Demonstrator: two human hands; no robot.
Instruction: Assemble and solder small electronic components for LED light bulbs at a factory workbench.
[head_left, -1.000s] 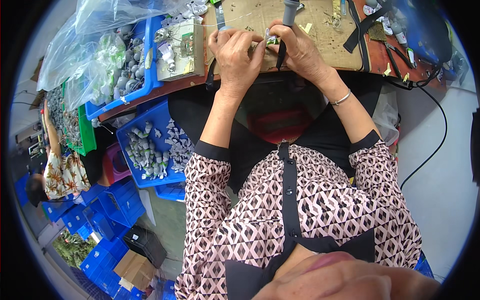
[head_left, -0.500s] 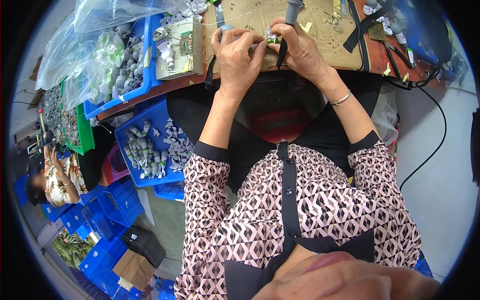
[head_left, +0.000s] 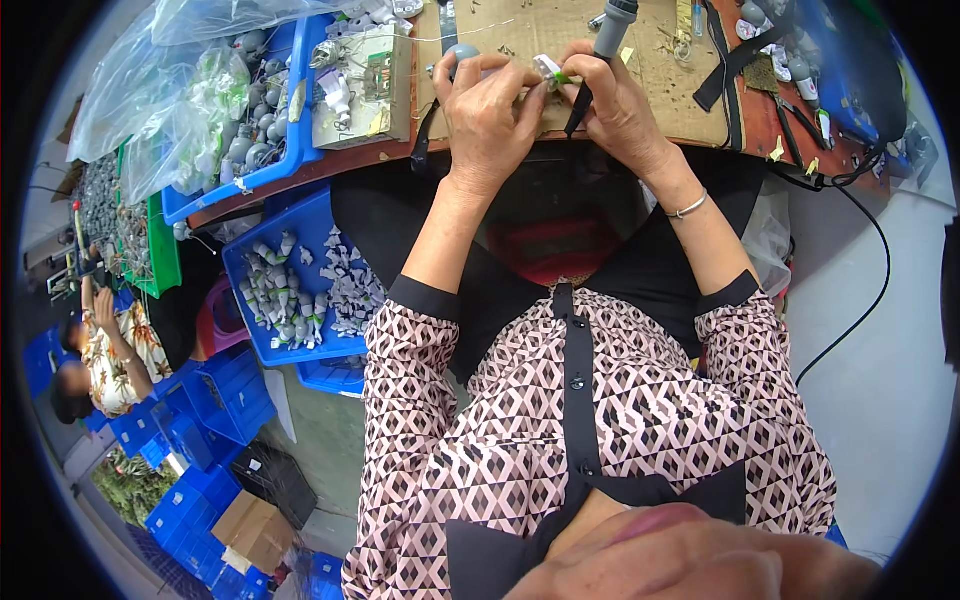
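Both my hands are raised together over the brown board [head_left: 490, 22] at the near edge of the table. A grey round-ended piece [head_left: 461, 52] shows beside the bent fingers of my left hand [head_left: 492, 122], which is closed. Its thumb and fingertips meet a small white and green piece [head_left: 549, 71] between the hands. The fingertips of my right hand [head_left: 622, 115] touch this piece from the other side. That hand is also closed around a tool with a grey cylindrical handle [head_left: 613, 28] and a black tapered end, pointing down. The tool's exact kind cannot be told.
A blue bin [head_left: 300, 110] of grey rounded parts stands left, partly under clear plastic, beside a box with a circuit board [head_left: 378, 75]. Below hangs a blue tray [head_left: 262, 335] with grey and white pieces. Pliers [head_left: 790, 125] lie right. Another person [head_left: 118, 350] is far left.
The view has shifted slightly. My hands remain together, and the white and green piece now shows more plainly between the fingertips. The tool in my right hand leans a little further right.
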